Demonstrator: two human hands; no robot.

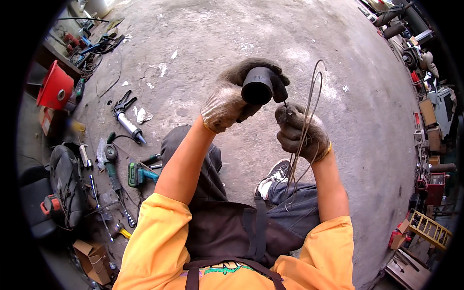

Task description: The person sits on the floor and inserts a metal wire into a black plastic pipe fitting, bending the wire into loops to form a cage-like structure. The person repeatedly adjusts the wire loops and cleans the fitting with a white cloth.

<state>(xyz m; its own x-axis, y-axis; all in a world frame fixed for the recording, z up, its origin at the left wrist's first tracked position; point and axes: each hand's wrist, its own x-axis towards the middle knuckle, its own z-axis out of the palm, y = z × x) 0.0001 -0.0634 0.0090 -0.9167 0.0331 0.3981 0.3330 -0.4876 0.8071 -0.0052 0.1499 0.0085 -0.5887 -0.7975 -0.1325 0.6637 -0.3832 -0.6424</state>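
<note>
In a dirty work glove, my left hand [229, 94] is wrapped round a black pipe fitting [263, 79]. The wide round mouth of the fitting faces me, and a narrower branch points down on its right side. Just below that branch, my gloved right hand [300, 131] pinches a thin wire [308, 111]. The wire's short end meets the branch opening; how far it goes in I cannot tell. Long loops of the wire rise above my right hand and hang down past the wrist toward my knee.
On the concrete floor [367, 145] to my left lie a caulking gun [128, 121], an angle grinder [112, 169], a green cordless drill [140, 174] and a cardboard box [93, 261]. A red reel-like thing [55, 87] stands farther left. Boxes and a yellow ladder-like frame [430, 229] line the right.
</note>
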